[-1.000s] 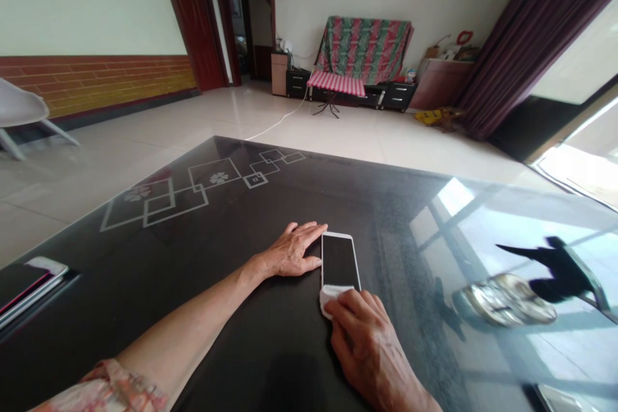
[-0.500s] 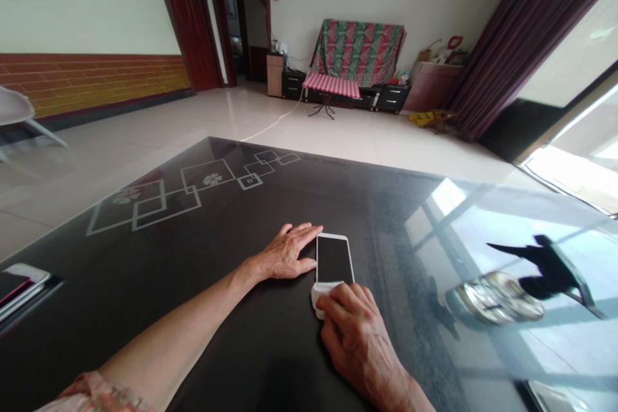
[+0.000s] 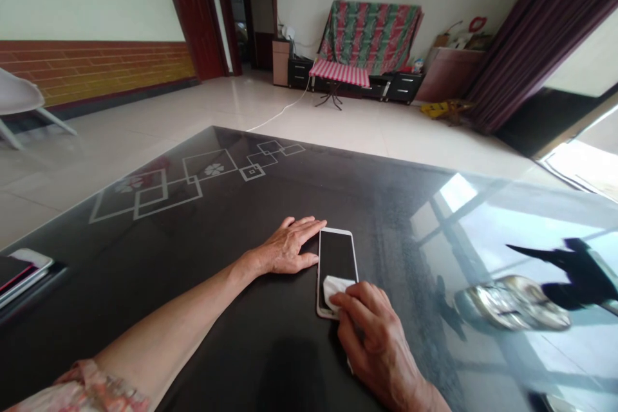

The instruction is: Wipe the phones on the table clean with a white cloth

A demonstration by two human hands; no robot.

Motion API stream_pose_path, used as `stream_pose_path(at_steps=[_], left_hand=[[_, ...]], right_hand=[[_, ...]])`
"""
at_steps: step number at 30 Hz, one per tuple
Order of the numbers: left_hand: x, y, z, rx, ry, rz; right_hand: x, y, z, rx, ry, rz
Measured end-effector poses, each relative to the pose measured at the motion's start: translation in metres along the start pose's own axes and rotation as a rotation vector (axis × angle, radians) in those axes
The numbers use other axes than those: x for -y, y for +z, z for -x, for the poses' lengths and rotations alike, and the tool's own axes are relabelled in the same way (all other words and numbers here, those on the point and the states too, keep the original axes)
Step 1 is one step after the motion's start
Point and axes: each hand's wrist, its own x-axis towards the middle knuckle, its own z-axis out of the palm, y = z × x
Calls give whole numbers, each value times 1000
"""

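Note:
A white-framed smartphone (image 3: 338, 251) lies face up on the dark glossy table (image 3: 232, 347), its screen black. My left hand (image 3: 290, 246) rests flat at the phone's left side, fingers stretched out and fingertips touching its edge. My right hand (image 3: 379, 335) is closed on a folded white tissue (image 3: 335, 286), pressed on the lower part of the screen. The phone's lower right corner is hidden behind the right hand.
At the right stands a clear spray bottle with a black trigger head (image 3: 574, 273). Another phone (image 3: 26, 277) lies at the left table edge. An object at the bottom right (image 3: 560, 404) is cut off. Beyond the table is a small striped table (image 3: 340, 73).
My right hand and the tissue have shifted right on the phone, uncovering its lower left edge. My left hand keeps its place at the phone's side. The view has tilted slightly.

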Motion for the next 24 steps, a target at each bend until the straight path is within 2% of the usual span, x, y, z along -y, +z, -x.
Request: stream_pose_path(at_steps=[7,16,20,24], left_hand=[[-1,0,0,-11,-3,-5],[-1,0,0,2,-2,-4],[0,0,0,-1,-2,-17],[0,-1,0,3,-1,-20]], right_hand=[[4,6,-10,194,-67,93],[6,-6,-2,217,-81,76],[5,-2,-5,164,-63,75],[6,2,-10,186,-36,89]])
